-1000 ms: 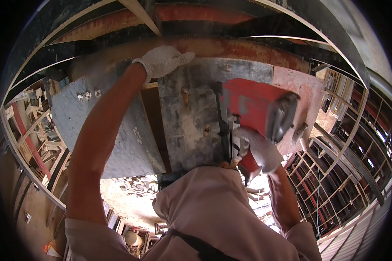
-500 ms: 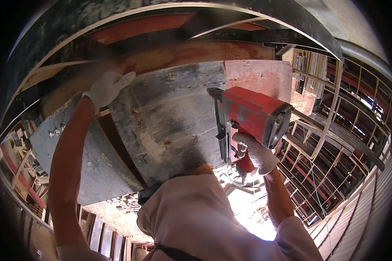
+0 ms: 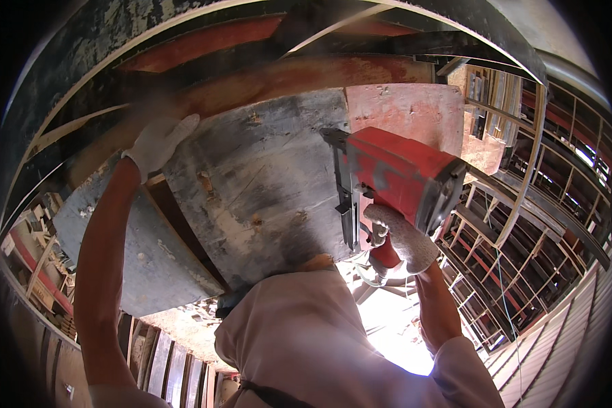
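Note:
My right hand (image 3: 404,241), in a pale knitted glove, is wrapped around the handle of a red nail gun (image 3: 404,166). The gun's black nose and magazine stand upright over the right side of a worn grey-black board (image 3: 258,183). At that board's far left corner lies my left hand (image 3: 158,146), also gloved, its fingers stretched along the edge. A narrower grey board (image 3: 132,248) sits to the left, a dark gap between the two. On the right, a reddish board (image 3: 408,112) adjoins the big one, partly hidden by the gun.
A brown timber beam (image 3: 306,78) runs along the boards' far edge, with a dark curved-looking beam (image 3: 149,34) beyond. Wooden racks (image 3: 537,224) stand at the right. Slats (image 3: 173,367) and scrap wood lie at lower left. A thin hose or cord (image 3: 502,292) hangs at right.
The view has shifted slightly, so the boards and racks sit a little differently. The nail gun shows slightly lower and to the right. My left hand stays at the board's corner.

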`<action>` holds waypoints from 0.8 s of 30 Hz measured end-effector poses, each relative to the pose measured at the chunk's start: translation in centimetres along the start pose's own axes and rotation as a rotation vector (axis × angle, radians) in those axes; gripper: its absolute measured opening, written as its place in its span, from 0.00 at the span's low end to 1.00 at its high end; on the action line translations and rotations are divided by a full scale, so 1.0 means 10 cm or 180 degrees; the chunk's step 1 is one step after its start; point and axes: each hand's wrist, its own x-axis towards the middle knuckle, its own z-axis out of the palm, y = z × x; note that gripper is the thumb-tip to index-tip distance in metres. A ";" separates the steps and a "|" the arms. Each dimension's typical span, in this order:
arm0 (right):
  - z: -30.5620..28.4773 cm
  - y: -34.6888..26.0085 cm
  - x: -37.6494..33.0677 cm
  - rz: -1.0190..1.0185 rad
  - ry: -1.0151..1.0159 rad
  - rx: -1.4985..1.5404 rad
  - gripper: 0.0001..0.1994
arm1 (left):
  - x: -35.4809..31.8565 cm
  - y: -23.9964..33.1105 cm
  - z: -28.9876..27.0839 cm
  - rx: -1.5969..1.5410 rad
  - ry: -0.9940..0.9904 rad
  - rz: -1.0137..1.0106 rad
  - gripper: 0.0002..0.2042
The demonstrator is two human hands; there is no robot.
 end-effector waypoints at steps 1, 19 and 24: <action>0.04 0.02 0.02 0.0219 -0.0053 0.0189 0.27 | 0.00 -0.03 0.01 0.0004 0.0066 0.0066 0.32; 0.31 1.26 -0.26 -0.1694 0.1885 -0.1725 0.25 | -1.03 0.36 0.95 0.1355 0.3649 0.1481 0.19; 0.57 1.39 -0.19 -0.0943 0.2085 -0.2262 0.36 | -2.51 -0.45 1.96 0.0528 0.3964 0.0285 0.23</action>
